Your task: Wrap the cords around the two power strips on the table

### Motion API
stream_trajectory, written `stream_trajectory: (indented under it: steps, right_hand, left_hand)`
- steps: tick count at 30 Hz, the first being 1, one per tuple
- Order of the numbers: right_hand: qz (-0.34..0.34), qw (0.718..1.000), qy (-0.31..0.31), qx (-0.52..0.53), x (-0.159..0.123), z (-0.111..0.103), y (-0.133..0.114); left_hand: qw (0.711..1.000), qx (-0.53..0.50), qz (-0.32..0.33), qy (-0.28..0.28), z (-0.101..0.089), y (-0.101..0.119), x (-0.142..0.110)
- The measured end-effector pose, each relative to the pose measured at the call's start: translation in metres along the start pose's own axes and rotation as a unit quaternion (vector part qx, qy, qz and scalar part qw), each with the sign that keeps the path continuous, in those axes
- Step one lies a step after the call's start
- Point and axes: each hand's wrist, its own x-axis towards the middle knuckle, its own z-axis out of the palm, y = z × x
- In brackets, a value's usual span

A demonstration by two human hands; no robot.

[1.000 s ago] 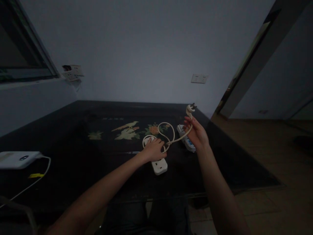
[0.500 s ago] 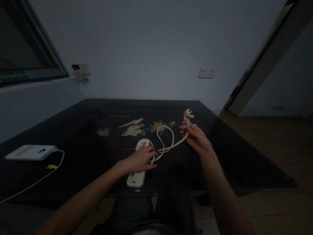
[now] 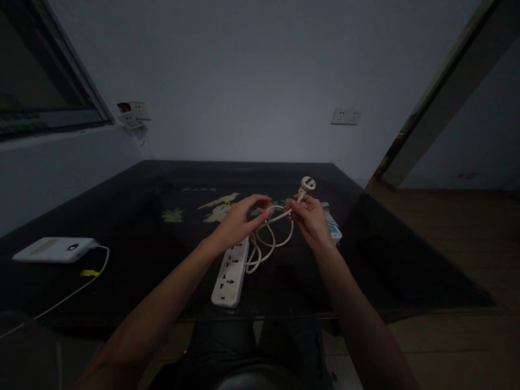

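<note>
In the head view, a white power strip (image 3: 231, 273) lies on the dark table, its far end hidden behind my left hand. Its cream power cord (image 3: 273, 245) forms loose loops to the right. My right hand (image 3: 309, 218) pinches the cord just below the round plug (image 3: 308, 183), which points up with its metal prongs showing. My left hand (image 3: 245, 215) hovers above the strip, thumb and fingers curled together around part of a cord loop.
A white power bank (image 3: 54, 250) with a cable and a yellow tag (image 3: 89, 273) lies at the left. Behind my right hand sits a small white and blue object (image 3: 333, 227), partly hidden. Wall sockets (image 3: 345, 116) are above the table (image 3: 390, 271).
My left hand has lifted off the power strip and moved up and right to the cord. My right hand has shifted left with the plug, which has turned. The white and blue object now shows.
</note>
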Motion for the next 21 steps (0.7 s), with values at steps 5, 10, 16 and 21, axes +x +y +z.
stream_trajectory:
  steps: [5,10,16,21]
  right_hand:
    - [-0.112,0.986,0.019,-0.118,0.016,0.031,0.009]
    - [-0.132,0.969,-0.058,-0.199,0.016,0.034,0.003]
    - [-0.120,0.969,-0.091,-0.198,0.014,0.033,0.004]
    - [-0.135,0.934,-0.099,-0.314,0.011,0.034,-0.001]
  left_hand:
    - [0.992,0.102,0.074,0.011,0.018,0.014,0.029]
    - [0.983,0.171,0.058,0.032,0.020,0.002,0.030]
    - [0.979,0.189,0.040,0.068,0.019,-0.002,0.020]
    - [0.985,0.143,0.033,0.086,0.015,-0.002,0.017]
